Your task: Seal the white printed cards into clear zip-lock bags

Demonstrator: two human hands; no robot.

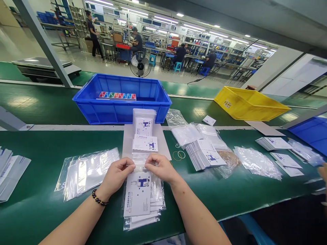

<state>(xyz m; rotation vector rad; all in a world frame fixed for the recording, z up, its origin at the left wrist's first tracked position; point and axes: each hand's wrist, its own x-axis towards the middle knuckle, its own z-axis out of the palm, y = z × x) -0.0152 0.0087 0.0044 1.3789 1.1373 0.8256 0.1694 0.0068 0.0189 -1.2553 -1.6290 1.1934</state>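
In the head view my left hand point(119, 173) and my right hand point(161, 167) are both closed in a pinch. Between them they grip the two sides of the upper end of a clear plastic bag point(139, 168). A white printed booklet point(138, 199) with a blue picture lies below my fingers, apparently inside that bag. Under it is a pile of bagged booklets point(145, 223). Just beyond my fingertips, a stack of booklets point(145, 144) rests on a grey cardboard sheet point(163, 139). Flat clear bags point(89, 170) lie left of my left hand.
A blue bin point(122, 114) and a yellow bin point(251, 105) stand behind the work surface. To the right are a fanned booklet stack point(204, 154), rubber bands point(178, 155) and more clear bags point(258, 162). Grey booklets point(12, 173) lie far left. Another person's hand point(324, 172) shows at the right edge.
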